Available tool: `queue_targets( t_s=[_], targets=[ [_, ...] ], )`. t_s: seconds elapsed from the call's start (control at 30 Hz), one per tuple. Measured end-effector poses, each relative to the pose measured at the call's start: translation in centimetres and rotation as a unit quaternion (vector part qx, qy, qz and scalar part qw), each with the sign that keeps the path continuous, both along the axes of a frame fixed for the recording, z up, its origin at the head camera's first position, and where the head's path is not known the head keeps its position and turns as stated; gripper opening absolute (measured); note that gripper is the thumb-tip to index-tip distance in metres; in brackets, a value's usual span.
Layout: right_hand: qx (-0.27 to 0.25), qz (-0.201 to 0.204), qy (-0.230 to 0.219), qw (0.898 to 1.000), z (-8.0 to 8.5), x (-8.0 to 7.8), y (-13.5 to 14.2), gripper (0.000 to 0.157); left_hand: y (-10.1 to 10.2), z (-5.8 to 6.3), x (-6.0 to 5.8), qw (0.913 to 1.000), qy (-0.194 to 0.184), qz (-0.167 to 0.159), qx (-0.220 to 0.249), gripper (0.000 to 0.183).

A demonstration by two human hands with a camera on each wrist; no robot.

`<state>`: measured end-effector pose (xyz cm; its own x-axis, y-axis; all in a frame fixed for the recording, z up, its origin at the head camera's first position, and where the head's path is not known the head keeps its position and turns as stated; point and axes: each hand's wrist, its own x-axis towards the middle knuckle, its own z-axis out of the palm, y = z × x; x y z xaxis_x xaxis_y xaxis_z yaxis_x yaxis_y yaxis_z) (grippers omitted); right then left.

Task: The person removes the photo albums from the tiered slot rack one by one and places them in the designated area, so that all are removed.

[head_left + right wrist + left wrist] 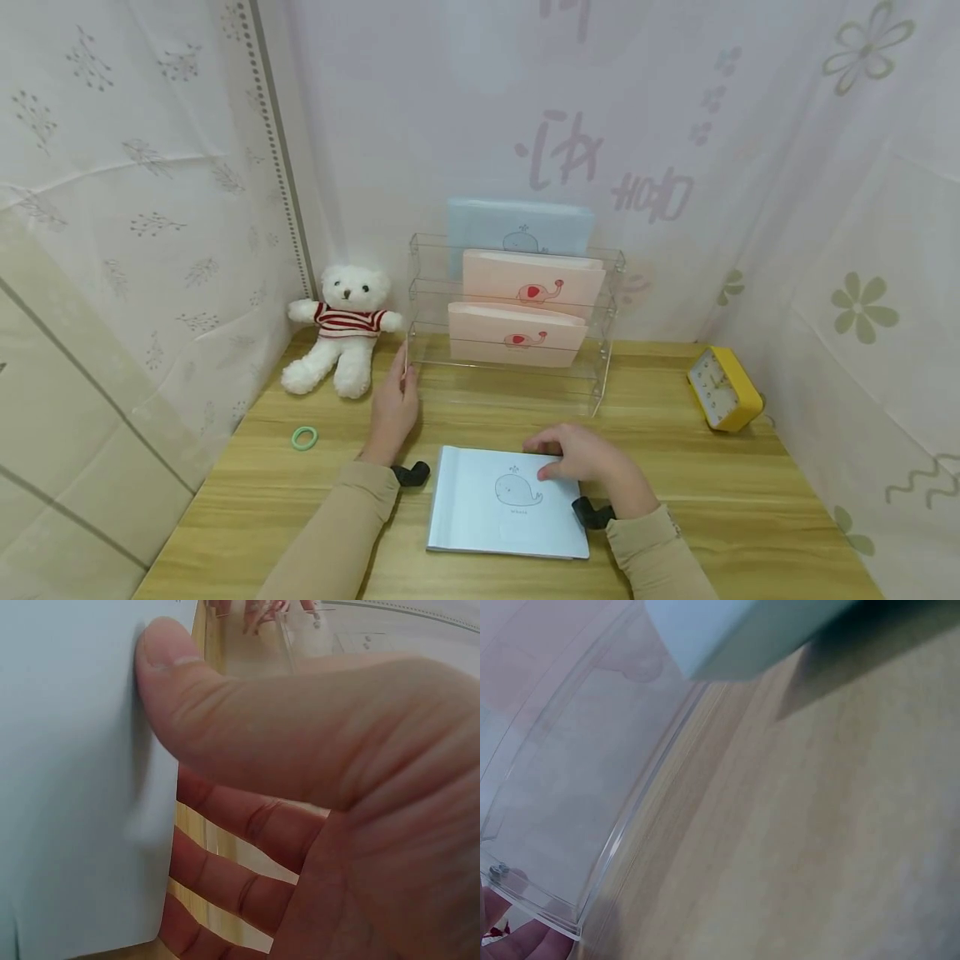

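A light blue booklet (487, 521) with a whale drawing is low in front of the person, its lower edge toward them. The right hand (588, 458) pinches its far right edge, thumb (176, 697) on the cover and fingers (232, 877) reaching behind the edge. Beyond it a clear acrylic rack (517, 392) stands on the table. My left hand (395, 408) holds the rack's left side; fingertips (532, 941) show by its corner in the left wrist view. In the rack's tiers are two pink booklets (517, 346) with elephants and, at the back, another blue booklet (521, 221).
A white teddy bear (348, 325) in a striped sweater sits left of the rack. A green ring (304, 438) lies on the wooden table (247, 492). At the right stands a yellow alarm clock (726, 390). Patterned curtains (862, 250) hang behind and on both sides.
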<state>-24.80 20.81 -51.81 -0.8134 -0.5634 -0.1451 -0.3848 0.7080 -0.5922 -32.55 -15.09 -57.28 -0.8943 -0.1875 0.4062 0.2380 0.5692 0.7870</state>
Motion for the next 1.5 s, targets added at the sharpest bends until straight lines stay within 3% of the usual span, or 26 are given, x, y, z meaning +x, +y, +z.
queue_targets(
  t_s=[0.23,0.4,0.5,0.6,0.77,0.87,0.97,1.17,1.3,1.5],
  targets=[
    [0.003,-0.032,0.000,0.999,0.7,0.2,-0.3,0.045,-0.2,0.1,0.2,0.9999,0.011,-0.006,0.007,0.058],
    [-0.076,-0.096,0.060,0.991,1.6,-0.2,-0.7,0.039,-0.6,-0.1,0.1,0.9999,0.010,-0.001,0.010,0.057],
    [-0.137,-0.149,0.141,0.969,2.4,-0.7,-1.0,0.034,-0.8,0.2,0.2,0.9997,-0.007,-0.006,0.022,0.057],
    [-0.183,-0.212,0.215,0.936,3.6,-1.3,-1.1,0.031,-0.8,0.5,0.3,0.9987,-0.030,-0.020,0.037,0.058],
    [-0.237,-0.297,0.269,0.885,6.3,-2.4,-0.9,0.046,-0.7,0.6,0.3,0.9973,-0.051,-0.026,0.046,0.059],
    [-0.240,-0.320,0.282,0.872,7.9,-3.3,-0.5,0.058,-0.5,0.6,0.2,0.9971,-0.055,-0.027,0.045,0.059],
    [-0.227,-0.322,0.281,0.875,8.9,-4.0,-0.2,0.068,-0.3,0.6,0.2,0.9970,-0.052,-0.031,0.048,0.059],
    [-0.217,-0.276,0.257,0.901,9.8,-5.7,0.0,0.076,-0.2,0.7,0.1,0.9972,-0.043,-0.034,0.051,0.059],
    [-0.228,-0.250,0.236,0.911,9.9,-7.0,-0.2,0.072,-0.3,0.4,0.0,0.9969,-0.047,-0.037,0.051,0.059],
    [-0.252,-0.236,0.230,0.910,9.5,-8.1,-1.0,0.058,-0.4,0.0,0.2,0.9961,-0.053,-0.042,0.055,0.060]
  ],
)
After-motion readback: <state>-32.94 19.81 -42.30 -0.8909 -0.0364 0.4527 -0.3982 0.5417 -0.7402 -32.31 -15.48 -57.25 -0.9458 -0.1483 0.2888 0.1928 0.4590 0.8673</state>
